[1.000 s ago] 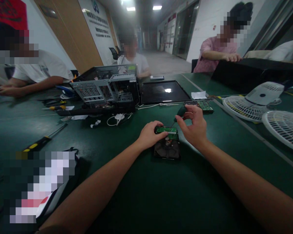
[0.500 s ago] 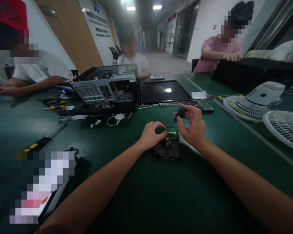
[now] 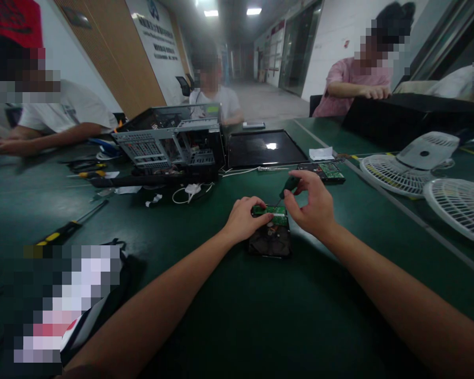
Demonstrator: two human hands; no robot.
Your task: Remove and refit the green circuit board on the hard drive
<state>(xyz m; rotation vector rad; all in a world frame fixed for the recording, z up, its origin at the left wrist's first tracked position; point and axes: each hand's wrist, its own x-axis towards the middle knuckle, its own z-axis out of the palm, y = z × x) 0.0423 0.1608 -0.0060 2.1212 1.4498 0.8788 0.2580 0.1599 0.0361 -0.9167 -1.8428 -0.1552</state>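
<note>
A hard drive [image 3: 270,243] with a green circuit board [image 3: 278,216] at its far end lies on the green table [image 3: 197,295]. My left hand [image 3: 247,218] grips the drive's left side near the board, thumb across its top and fingers over the far edge. Between the thumb and fingers of my right hand [image 3: 312,202] is a small dark green screwdriver [image 3: 289,186], tilted, its shaft reaching down to the circuit board. The exact contact of its tip is too small to tell.
An opened computer case [image 3: 169,142] stands behind to the left, beside a flat black panel [image 3: 266,147]. Another drive [image 3: 324,172] and white fan guards [image 3: 398,173] lie right. A yellow-black screwdriver [image 3: 67,230] lies left. Several people sit around the table.
The fingers of my right hand have shifted slightly around the screwdriver's handle. My left hand and the hard drive look the same.
</note>
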